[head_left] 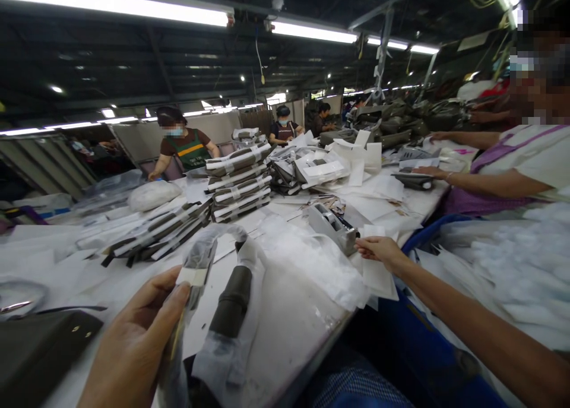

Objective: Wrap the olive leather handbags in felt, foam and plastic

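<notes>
My left hand [138, 337] is closed, thumb against fingers, on a bag strap [202, 262] wrapped in clear plastic, with a pale band around it near my thumb. The strap curves over into a dark olive handle section [231, 301], also partly covered in plastic. At the front end of a grey tape dispenser [329, 227], my right hand [378, 250] has its fingertips pinched together. Any tape between them is too thin to make out. White padding wrapped in plastic [312, 259] lies beside the dispenser.
Wrapped olive bags are stacked on the table [285, 348], behind a leaning pile [160, 233]. A dark olive bag [44, 354] lies at left. On the right stands a blue bin [418, 342] of white stuffing. A co-worker's arms [494, 182] reach in; other people work further back.
</notes>
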Action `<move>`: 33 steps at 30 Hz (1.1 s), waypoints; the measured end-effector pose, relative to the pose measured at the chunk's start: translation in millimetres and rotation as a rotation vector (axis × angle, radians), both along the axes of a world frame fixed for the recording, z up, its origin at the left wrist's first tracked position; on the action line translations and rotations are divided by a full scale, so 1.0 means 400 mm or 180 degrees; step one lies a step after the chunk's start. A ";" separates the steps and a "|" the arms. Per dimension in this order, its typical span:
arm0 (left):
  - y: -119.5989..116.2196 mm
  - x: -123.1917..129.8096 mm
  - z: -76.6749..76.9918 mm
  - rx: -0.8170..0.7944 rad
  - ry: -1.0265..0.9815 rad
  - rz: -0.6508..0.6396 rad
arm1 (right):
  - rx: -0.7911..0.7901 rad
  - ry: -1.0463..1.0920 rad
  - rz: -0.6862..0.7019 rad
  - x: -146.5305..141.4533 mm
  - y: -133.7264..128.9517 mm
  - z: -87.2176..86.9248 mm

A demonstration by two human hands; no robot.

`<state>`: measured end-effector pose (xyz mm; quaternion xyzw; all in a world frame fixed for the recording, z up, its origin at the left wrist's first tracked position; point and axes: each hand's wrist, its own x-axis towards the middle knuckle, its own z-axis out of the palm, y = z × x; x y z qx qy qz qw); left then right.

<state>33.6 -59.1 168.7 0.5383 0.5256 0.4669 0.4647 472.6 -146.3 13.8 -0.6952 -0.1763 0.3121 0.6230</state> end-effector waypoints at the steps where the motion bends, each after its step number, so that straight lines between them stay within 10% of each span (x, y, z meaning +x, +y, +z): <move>1: 0.000 -0.001 -0.001 0.0041 -0.0011 0.0022 | -0.0008 0.0006 -0.0019 0.000 0.001 0.000; 9: 0.004 -0.009 -0.010 0.0035 -0.0200 -0.0316 | 0.0366 -0.0417 0.0210 -0.092 -0.013 0.059; 20: -0.004 0.003 -0.043 0.1191 0.0206 -0.0645 | 0.1519 -0.1081 0.2491 -0.573 0.058 0.347; 33: -0.040 -0.001 -0.036 0.1803 0.0963 0.0021 | 0.1091 -0.1846 0.2503 -0.679 0.138 0.373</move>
